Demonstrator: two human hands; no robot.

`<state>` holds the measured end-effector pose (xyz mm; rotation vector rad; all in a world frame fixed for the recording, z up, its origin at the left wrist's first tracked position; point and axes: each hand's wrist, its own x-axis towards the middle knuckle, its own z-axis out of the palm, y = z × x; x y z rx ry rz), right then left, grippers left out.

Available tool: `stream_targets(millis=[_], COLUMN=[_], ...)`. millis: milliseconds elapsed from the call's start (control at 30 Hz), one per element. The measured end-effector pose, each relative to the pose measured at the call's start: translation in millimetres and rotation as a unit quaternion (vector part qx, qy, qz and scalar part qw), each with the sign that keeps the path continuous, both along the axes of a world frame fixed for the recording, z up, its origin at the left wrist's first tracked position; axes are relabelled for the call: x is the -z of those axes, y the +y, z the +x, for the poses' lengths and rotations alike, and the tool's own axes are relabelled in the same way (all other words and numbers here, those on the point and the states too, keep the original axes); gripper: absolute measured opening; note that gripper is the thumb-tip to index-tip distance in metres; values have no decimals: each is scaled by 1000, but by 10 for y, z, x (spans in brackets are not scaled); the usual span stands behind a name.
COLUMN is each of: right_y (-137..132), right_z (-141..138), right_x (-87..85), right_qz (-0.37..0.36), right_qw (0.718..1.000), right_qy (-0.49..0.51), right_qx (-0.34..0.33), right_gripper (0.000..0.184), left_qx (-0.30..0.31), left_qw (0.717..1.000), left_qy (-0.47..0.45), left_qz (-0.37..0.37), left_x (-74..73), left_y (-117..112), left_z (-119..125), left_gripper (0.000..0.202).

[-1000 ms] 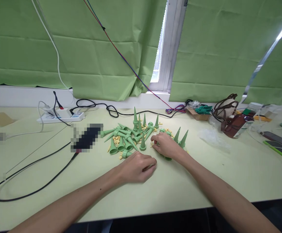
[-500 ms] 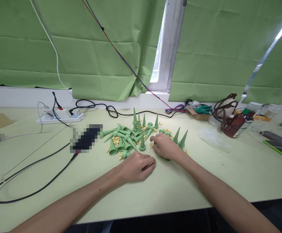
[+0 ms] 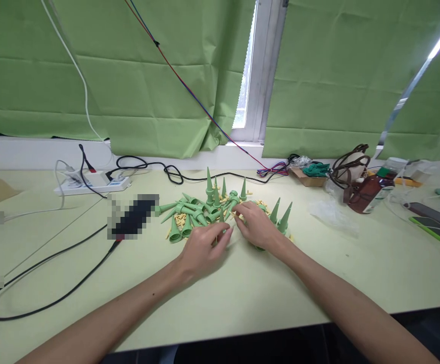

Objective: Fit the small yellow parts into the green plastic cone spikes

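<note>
A heap of green plastic cone spikes [image 3: 193,208] lies on the table, with small yellow pieces [image 3: 181,220] scattered among them. My left hand [image 3: 203,246] is at the front of the heap, thumb and index fingertip pinched together. Just behind those fingers one green spike [image 3: 222,216] shows only its upper part. Close by, my right hand [image 3: 258,222] curls over the right side of the heap, its fingertips drawn together and facing the left ones. What either pinch holds is too small or hidden to tell. Two spikes [image 3: 285,218] stand point up beside my right hand.
A power strip [image 3: 93,183] and a dark blurred device [image 3: 136,215] with a looping black cable are on the left. At the right are a clear plastic bag [image 3: 335,215], a brown bottle [image 3: 371,192], a small cardboard box [image 3: 308,178] and a green-edged phone [image 3: 437,235].
My left hand has moved up and forward, toward the single upright spike, and now partly hides it. The right hand has stayed nearly in place, its fingertips slightly farther forward.
</note>
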<state>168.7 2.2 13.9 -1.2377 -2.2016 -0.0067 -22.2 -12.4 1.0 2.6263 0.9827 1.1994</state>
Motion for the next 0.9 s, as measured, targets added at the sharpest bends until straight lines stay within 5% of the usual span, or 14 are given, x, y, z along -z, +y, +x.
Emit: stream_targets(millis=[233,433,900], right_y=[-151,-227,-250], right_z=[-168,-252,-250], right_x=[-26,15,-16], right_qz=[121,146,116], right_qw=[969,953,960], right_qy=[202,219,207], right_qx=[-81,-148,-147], right_gripper=[19,24,17], left_qx=[-94,-70,-71], left_qw=[986,979,989], left_qy=[-121,-160,-116], left_qz=[-66,-108,-55], left_x=[-106,-118,-89], left_y=[3,-14,21], left_z=[-40,-31,-16], left_gripper=[28,26,32])
